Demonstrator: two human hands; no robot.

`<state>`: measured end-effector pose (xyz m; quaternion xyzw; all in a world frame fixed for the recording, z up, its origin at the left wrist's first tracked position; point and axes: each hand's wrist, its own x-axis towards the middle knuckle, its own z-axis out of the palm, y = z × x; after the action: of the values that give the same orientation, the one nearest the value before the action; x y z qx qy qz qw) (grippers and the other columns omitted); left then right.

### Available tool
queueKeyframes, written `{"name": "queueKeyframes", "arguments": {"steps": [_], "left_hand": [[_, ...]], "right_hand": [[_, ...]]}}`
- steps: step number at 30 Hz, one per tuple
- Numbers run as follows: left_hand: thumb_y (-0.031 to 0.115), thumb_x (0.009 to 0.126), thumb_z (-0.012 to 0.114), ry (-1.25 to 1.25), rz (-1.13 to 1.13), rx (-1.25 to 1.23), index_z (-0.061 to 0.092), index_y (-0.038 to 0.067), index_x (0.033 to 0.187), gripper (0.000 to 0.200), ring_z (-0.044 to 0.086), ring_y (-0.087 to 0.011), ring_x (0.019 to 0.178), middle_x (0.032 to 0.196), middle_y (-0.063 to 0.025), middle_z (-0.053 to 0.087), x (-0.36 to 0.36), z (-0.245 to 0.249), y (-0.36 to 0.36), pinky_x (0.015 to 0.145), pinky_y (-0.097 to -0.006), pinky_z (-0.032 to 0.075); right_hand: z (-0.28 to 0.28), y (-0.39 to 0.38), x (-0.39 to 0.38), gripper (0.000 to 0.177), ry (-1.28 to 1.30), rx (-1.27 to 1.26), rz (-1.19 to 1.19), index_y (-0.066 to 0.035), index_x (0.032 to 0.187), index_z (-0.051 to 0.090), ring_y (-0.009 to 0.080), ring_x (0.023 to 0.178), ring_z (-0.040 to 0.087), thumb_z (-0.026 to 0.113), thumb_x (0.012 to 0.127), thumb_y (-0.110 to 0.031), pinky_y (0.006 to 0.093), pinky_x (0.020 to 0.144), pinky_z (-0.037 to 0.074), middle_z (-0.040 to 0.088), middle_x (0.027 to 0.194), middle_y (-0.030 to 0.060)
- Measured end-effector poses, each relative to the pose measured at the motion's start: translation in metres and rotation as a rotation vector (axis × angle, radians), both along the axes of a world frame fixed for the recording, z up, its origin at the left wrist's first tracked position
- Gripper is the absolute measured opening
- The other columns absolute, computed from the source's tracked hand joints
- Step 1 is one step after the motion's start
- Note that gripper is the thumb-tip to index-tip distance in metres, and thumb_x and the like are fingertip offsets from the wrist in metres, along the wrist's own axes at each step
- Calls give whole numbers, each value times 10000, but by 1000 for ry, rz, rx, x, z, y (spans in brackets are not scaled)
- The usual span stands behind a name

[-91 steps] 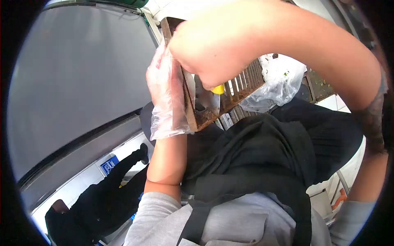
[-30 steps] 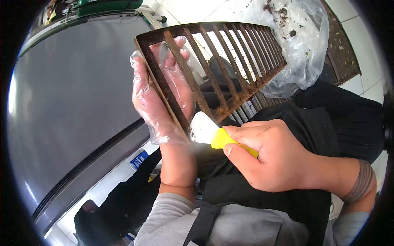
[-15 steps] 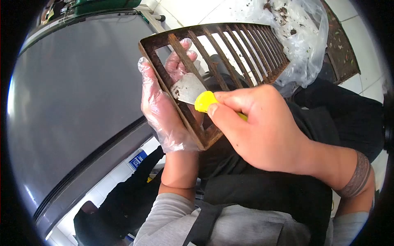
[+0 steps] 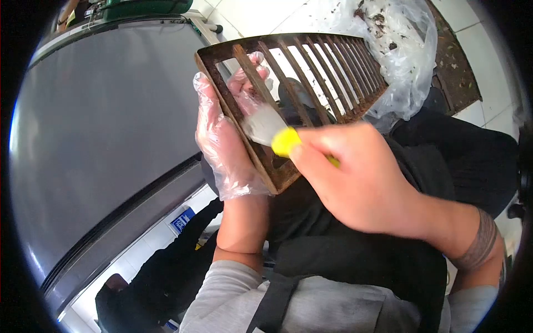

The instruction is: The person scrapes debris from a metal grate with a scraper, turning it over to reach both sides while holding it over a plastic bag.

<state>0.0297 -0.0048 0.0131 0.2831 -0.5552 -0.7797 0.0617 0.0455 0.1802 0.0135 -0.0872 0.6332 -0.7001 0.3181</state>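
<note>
A rusty slatted metal grate (image 4: 300, 83) is tilted over my lap. My left hand (image 4: 222, 139), in a clear plastic glove, grips its near left end, with the fingers showing through the slots. My bare right hand (image 4: 355, 172) is closed round the yellow handle of a scraper (image 4: 286, 142). The scraper's pale blade, blurred by motion, lies over the first slats close to my left palm. Where the blade meets the metal is too blurred to tell.
A clear plastic bag (image 4: 400, 61) with dark debris lies beyond the grate on white floor tiles. A large grey panel (image 4: 111, 111) fills the left side. A dark debris-strewn mat (image 4: 455, 61) is at the upper right. Dark clothing (image 4: 150, 283) shows at the lower left.
The scraper in my right hand has shifted slightly right and down, and its blade is now blurred. The near end of the grate and my left hand have moved a little to the right.
</note>
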Motion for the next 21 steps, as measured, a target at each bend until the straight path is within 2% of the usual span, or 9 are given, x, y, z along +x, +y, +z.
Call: {"name": "queueKeyframes", "arguments": {"steps": [2, 3, 6, 8, 11, 14, 18, 20, 21], "left_hand": [[462, 1129, 409, -9, -8, -87, 509, -27, 1425, 581, 665, -331, 1127, 1310, -257, 670, 3, 5, 8, 1036, -439, 514], [461, 1130, 408, 5, -6, -76, 512, -17, 1428, 572, 665, -333, 1123, 1308, -256, 671, 6, 6, 7, 1037, -444, 512], [453, 1131, 410, 29, 40, 16, 513, 7, 1439, 552, 667, -333, 1108, 1304, -256, 673, 9, 3, -3, 1033, -455, 516], [456, 1131, 409, 18, 38, 0, 506, 1, 1448, 563, 666, -327, 1112, 1305, -254, 670, 8, 3, -4, 1027, -457, 522], [453, 1132, 407, 38, -38, 15, 500, -2, 1457, 567, 661, -321, 1116, 1311, -249, 665, 10, 7, -3, 1026, -461, 527], [432, 1139, 398, 63, -17, 77, 505, -9, 1450, 551, 674, -320, 1083, 1286, -240, 675, 13, 12, -9, 1018, -456, 537], [426, 1143, 383, 41, -1, -26, 508, -25, 1441, 555, 670, -335, 1144, 1296, -231, 669, 18, 13, -9, 1040, -453, 532], [429, 1142, 385, 39, -57, -43, 514, -26, 1441, 559, 667, -338, 1174, 1308, -239, 670, 16, 19, -6, 1065, -455, 522], [426, 1140, 390, -22, 41, -50, 529, -23, 1429, 552, 681, -323, 1132, 1283, -234, 682, 12, 26, 4, 1049, -452, 535]], "right_hand": [[-8, -19, -19, 239, 88, -7, -79, 45, 1012, 745, 49, 554, 437, 607, 1030, -150, 316, 478, 365, 501, 574, 72], [-3, -25, -24, 248, 0, 5, -80, 53, 960, 726, 72, 538, 435, 612, 1024, -157, 332, 478, 369, 515, 577, 87], [-3, -12, -4, 241, 116, 38, 25, 43, 961, 732, 94, 517, 458, 620, 1018, -163, 343, 479, 377, 551, 583, 103], [-4, -10, 7, 246, 91, 16, 27, 34, 966, 740, 115, 507, 490, 619, 1019, -173, 354, 483, 387, 576, 595, 136], [-6, -30, -16, 299, 160, -22, -105, 43, 894, 715, 126, 512, 511, 603, 1027, -200, 375, 488, 401, 585, 618, 176], [-1, -48, -27, 338, 134, 53, -128, 76, 811, 668, 142, 489, 474, 594, 1016, -183, 377, 488, 398, 539, 577, 198], [8, -36, -10, 353, 82, -16, -153, 82, 789, 654, 150, 479, 465, 596, 1002, -193, 387, 487, 398, 516, 558, 200], [4, -41, -30, 350, 194, -7, -98, 76, 780, 644, 180, 489, 497, 593, 992, -197, 391, 503, 411, 539, 583, 211], [-5, -52, -37, 338, 623, 22, -247, 72, 768, 619, 226, 491, 528, 587, 990, -181, 406, 515, 418, 556, 606, 224]]}}
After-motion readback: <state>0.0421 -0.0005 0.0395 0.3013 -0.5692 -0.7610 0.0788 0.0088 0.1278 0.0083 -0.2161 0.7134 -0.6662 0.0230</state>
